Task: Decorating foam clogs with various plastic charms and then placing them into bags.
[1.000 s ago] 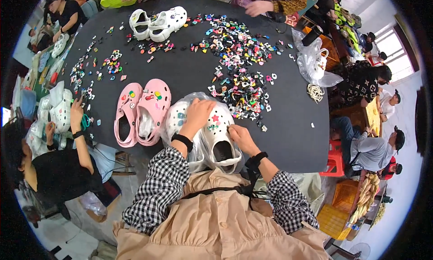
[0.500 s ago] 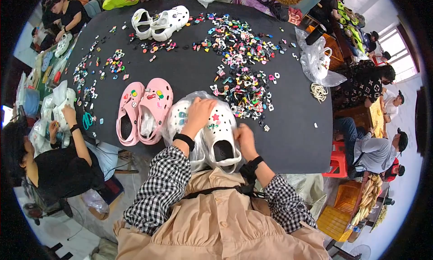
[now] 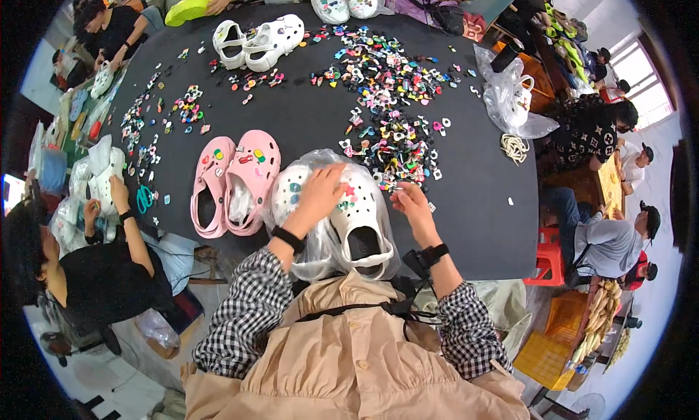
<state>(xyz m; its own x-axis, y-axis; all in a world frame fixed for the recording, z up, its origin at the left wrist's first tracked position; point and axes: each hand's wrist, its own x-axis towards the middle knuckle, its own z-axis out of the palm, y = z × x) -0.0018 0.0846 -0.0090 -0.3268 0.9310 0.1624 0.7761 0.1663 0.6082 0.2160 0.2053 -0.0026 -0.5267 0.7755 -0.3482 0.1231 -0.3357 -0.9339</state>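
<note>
A pair of white clogs [image 3: 358, 210] lies at the table's near edge, heels toward me, partly wrapped in a clear plastic bag [image 3: 318, 159]. Small colourful charms sit on their toes. My left hand [image 3: 318, 196] rests across the tops of both clogs, fingers stretched out and thumb near a pink charm [image 3: 349, 191]. Just right of the right-hand clog, my right hand [image 3: 415, 210] is raised with thumb and fingers pinched together; what they hold, if anything, is too small to name. Beside the bag on the left stands a pair of pink clogs [image 3: 251, 169] with charms on them.
Loose shoe charms [image 3: 389, 92] spread in a large heap beyond my right hand. Other white clogs [image 3: 273, 41] stand at the far side. On the right lie a plastic bag [image 3: 502, 103] and a pale coil of cord [image 3: 514, 148]. A person [image 3: 95, 260] works at the left.
My right hand has lifted off the clog's side and moved right and forward, its fingers now pinched. My left hand stays on the clogs. White clogs at the far edge show more fully.
</note>
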